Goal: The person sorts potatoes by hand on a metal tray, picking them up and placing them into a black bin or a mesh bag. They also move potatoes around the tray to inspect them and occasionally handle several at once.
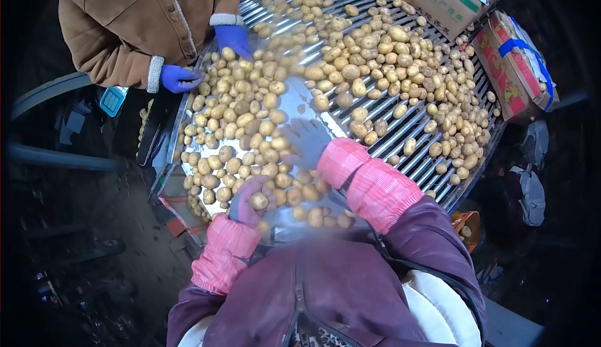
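Note:
My left hand [245,204], in a pink and grey glove, is curled around a potato [259,201] near the front edge of the sorting table. Stretched out over the bare metal sheet [300,99] is my right hand [308,141], in a grey glove. Its fingers look spread, with nothing seen in them, though a hazy patch softens this area. Loose potatoes [233,121] cover the sheet to the left of my right hand, and several more [310,192] lie between my two hands.
Metal rollers [388,134] carry more potatoes on the right. Cardboard boxes [432,2] stand at the far right edge. Across from me, a person in a brown jacket [144,15] has blue-gloved hands [233,40] at the potatoes. An orange bag [466,228] sits below the table.

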Tool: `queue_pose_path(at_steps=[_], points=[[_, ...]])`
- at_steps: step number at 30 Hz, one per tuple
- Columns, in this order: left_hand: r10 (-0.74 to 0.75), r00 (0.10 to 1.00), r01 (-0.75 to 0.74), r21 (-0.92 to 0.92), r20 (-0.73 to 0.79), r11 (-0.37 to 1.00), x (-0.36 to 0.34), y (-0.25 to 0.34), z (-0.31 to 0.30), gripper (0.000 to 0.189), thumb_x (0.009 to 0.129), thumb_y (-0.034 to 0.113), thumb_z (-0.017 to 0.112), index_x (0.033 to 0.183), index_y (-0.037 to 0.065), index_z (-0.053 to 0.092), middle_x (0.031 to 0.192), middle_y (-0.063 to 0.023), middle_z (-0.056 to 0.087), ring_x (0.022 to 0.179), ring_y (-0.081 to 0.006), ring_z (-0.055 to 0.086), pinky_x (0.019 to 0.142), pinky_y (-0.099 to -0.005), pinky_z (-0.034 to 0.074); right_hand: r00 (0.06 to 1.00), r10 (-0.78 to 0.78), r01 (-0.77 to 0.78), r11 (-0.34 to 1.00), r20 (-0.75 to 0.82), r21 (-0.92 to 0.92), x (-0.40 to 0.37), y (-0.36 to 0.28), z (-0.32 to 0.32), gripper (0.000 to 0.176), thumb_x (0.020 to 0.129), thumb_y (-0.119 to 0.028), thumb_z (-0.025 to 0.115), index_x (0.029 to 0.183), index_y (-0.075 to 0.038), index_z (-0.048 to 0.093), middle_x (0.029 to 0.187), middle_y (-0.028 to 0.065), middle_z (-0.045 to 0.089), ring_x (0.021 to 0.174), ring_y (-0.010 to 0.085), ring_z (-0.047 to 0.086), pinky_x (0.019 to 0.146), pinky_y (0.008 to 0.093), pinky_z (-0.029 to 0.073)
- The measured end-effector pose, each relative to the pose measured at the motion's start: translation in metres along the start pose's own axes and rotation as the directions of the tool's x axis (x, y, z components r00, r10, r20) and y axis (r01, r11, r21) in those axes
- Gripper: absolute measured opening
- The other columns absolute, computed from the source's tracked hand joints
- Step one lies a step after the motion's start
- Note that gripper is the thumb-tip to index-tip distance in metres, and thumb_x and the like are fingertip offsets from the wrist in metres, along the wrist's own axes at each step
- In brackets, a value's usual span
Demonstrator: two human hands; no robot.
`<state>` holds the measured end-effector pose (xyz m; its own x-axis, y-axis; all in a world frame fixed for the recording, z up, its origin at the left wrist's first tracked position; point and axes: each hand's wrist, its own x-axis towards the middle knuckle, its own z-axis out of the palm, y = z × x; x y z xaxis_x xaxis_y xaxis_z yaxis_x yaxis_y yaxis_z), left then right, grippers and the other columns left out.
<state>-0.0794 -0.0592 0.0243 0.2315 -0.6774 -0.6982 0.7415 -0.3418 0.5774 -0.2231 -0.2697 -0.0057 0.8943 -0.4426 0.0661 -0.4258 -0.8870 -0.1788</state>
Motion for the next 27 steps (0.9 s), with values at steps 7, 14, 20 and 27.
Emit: queue_pose_path(at_steps=[7, 14, 20, 27], points=[[0.059, 0.993, -0.053, -0.063, 0.099, 0.997, -0.009, 0.003, 0.02, 0.036, 0.09, 0.015, 0.051, 0.12, -0.005, 0.055, 0.086, -0.0089, 0.06, 0.078, -0.0218, 0.062, 0.07, -0.0336, 0.054, 0.961, 0.219, -0.248, 0.952, -0.17, -0.179, 0.055, 0.085, -0.037, 0.053, 0.086, -0.043, 0.061, 0.133, -0.019, 0.053, 0.119, 0.0075, 0.057, 0.115, 0.03, 0.054, 0.095, 0.0495, 0.041], [0.043, 0.995, -0.041, -0.024, 0.093, 0.999, -0.005, 0.006, 0.029, 0.039, 0.088, 0.014, 0.054, 0.122, -0.005, 0.054, 0.09, -0.0125, 0.064, 0.081, -0.0228, 0.063, 0.075, -0.0331, 0.053, 0.93, 0.349, -0.367, 0.91, -0.118, -0.195, 0.079, 0.119, -0.014, 0.061, 0.082, -0.054, 0.064, 0.13, -0.017, 0.054, 0.134, 0.0088, 0.052, 0.133, 0.0317, 0.042, 0.111, 0.0512, 0.025], [-0.031, 0.934, 0.043, -0.025, 0.356, 0.999, 0.004, 0.022, 0.019, 0.045, 0.09, 0.017, 0.055, 0.13, 0.0, 0.05, 0.098, -0.012, 0.063, 0.088, -0.023, 0.063, 0.075, -0.0314, 0.054, 0.951, 0.23, -0.222, 0.973, -0.207, 0.061, 0.04, 0.106, -0.005, 0.051, 0.081, -0.053, 0.063, 0.113, -0.013, 0.065, 0.125, 0.009, 0.058, 0.129, 0.0337, 0.044, 0.109, 0.0571, 0.024], [-0.056, 0.955, 0.112, -0.178, 0.293, 0.978, 0.017, 0.025, 0.053, 0.044, 0.099, 0.033, 0.049, 0.133, 0.005, 0.052, 0.108, -0.0107, 0.06, 0.076, -0.0177, 0.06, 0.062, -0.0261, 0.051, 0.941, -0.157, 0.226, 0.952, -0.301, 0.209, -0.009, 0.012, -0.035, 0.051, 0.084, -0.053, 0.064, 0.117, -0.015, 0.066, 0.13, 0.0108, 0.055, 0.128, 0.0361, 0.045, 0.102, 0.0599, 0.032]])
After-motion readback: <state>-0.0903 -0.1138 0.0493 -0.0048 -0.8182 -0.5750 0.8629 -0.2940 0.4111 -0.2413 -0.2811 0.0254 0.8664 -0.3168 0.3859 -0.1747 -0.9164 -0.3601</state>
